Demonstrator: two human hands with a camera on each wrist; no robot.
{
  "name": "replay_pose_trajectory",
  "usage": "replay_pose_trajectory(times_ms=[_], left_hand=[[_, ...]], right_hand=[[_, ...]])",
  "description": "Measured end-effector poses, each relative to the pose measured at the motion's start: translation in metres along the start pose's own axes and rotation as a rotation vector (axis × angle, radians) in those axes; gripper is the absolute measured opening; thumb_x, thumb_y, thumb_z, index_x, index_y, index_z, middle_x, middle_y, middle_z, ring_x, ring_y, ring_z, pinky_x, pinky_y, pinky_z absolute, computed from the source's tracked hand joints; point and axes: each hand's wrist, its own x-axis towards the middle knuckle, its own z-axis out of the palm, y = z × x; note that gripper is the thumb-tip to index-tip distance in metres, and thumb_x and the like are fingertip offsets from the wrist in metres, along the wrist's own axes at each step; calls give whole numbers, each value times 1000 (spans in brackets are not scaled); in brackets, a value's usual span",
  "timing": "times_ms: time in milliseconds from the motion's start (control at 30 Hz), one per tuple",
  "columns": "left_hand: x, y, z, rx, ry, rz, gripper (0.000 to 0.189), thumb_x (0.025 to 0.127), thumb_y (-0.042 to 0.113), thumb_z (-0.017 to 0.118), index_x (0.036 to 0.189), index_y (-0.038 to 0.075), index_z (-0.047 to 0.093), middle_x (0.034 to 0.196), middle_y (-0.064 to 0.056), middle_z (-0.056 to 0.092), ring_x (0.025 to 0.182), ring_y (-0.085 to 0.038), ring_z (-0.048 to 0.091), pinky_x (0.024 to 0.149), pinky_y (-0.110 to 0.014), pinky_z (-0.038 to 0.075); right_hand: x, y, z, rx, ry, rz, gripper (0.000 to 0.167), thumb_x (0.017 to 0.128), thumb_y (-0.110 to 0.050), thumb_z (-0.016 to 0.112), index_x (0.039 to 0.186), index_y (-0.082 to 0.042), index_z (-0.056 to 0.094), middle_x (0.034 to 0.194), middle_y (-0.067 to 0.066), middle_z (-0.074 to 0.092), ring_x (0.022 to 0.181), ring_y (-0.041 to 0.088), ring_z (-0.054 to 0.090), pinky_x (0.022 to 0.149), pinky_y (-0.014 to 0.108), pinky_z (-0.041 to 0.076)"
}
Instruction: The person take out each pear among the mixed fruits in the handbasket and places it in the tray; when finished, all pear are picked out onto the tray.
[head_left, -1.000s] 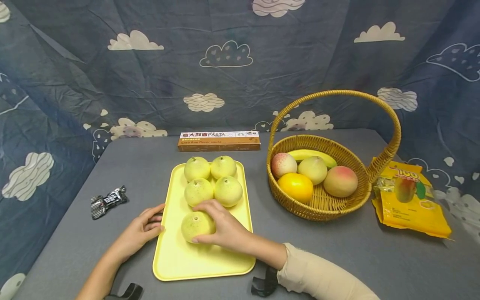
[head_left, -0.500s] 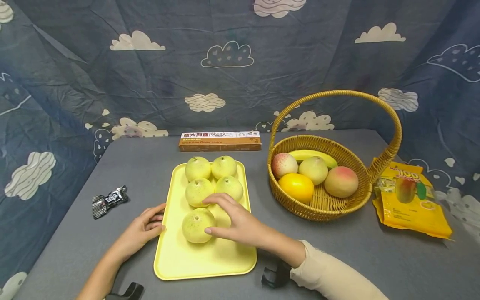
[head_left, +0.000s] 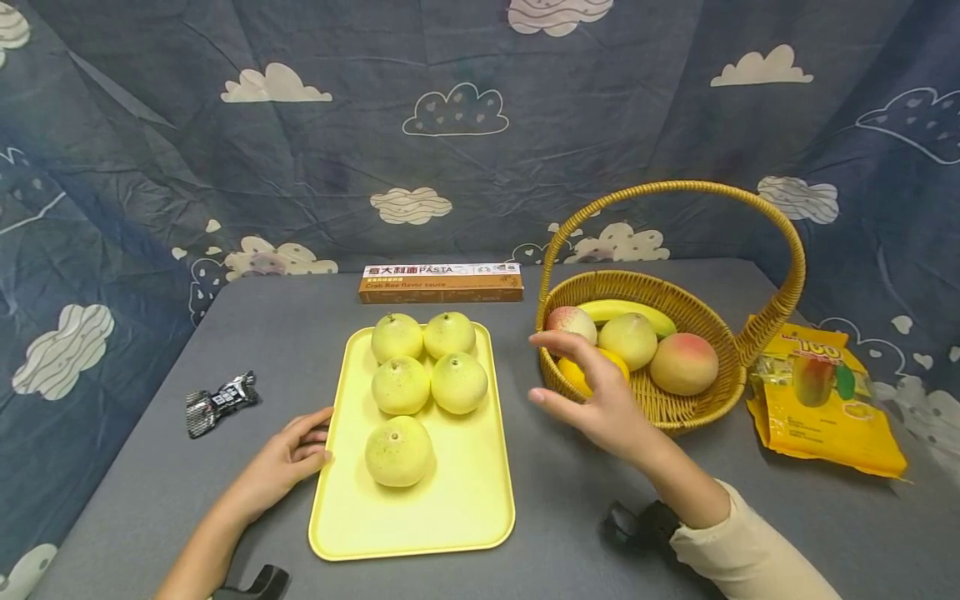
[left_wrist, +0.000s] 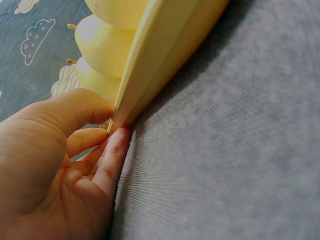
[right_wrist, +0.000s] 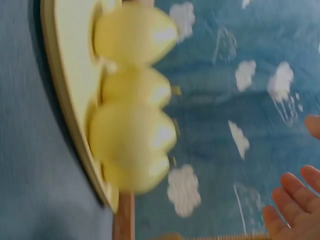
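Several pale yellow-green pomelos [head_left: 399, 452] with short stems stand on a yellow tray [head_left: 465, 517]: a block at the far end and a single one nearer the front. At the tray's left edge my left hand [head_left: 281, 467] grips the rim; in the left wrist view its thumb and fingers [left_wrist: 107, 170] meet the tray edge. My right hand [head_left: 600, 400] is apart from the tray, fingers spread and holding nothing, in front of the left side of a wicker basket [head_left: 562, 400]. It hides part of the basket and a yellow fruit [head_left: 576, 379] inside.
In the basket lie a banana [head_left: 630, 315], a pale fruit [head_left: 627, 342], a red-speckled peach [head_left: 573, 321] and a larger peach [head_left: 684, 365]. A pasta box [head_left: 441, 283] stands behind the tray. A yellow snack bag [head_left: 825, 408] lies right, a black-and-silver packet [head_left: 221, 404] left.
My right hand has let go of the front pomelo and moved right, off the tray and over to the basket. The pomelo stays on the tray; my left hand keeps its place.
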Motion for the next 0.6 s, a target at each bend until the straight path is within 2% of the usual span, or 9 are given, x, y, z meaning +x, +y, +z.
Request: replay_pose_trajectory(times_ms=[133, 267, 433, 600], left_hand=[[0, 0, 0, 1, 4, 3, 58, 83, -2, 59, 134, -11, 30, 122, -27, 37, 99, -9, 49, 82, -18, 47], [0, 0, 1, 5, 9, -3, 58, 83, -2, 59, 133, -11, 31, 121, -26, 38, 99, -9, 49, 82, -18, 47], [0, -1, 1, 6, 14, 11, 58, 82, -3, 59, 133, -12, 31, 121, -27, 38, 98, -9, 49, 82, -18, 47], [0, -1, 1, 6, 13, 4, 59, 82, -3, 59, 133, -11, 31, 121, -26, 38, 99, -10, 49, 82, -19, 47]], right_hand=[[0, 8, -22, 2, 127, 24, 61, 68, 12, 71, 123, 0, 48, 121, 12, 51, 115, 17, 44, 100, 27, 33], [1, 19, -40, 14, 221, 64, 59, 69, 15, 68, 123, 3, 47, 120, 13, 50, 114, 17, 43, 100, 28, 33], [0, 34, -55, -9, 288, 124, 56, 73, 12, 67, 124, 4, 45, 120, 13, 48, 114, 14, 43, 99, 25, 33], [2, 35, -60, -49, 305, 159, 53, 75, 11, 65, 122, 9, 43, 119, 18, 48, 112, 15, 43, 99, 27, 33]])
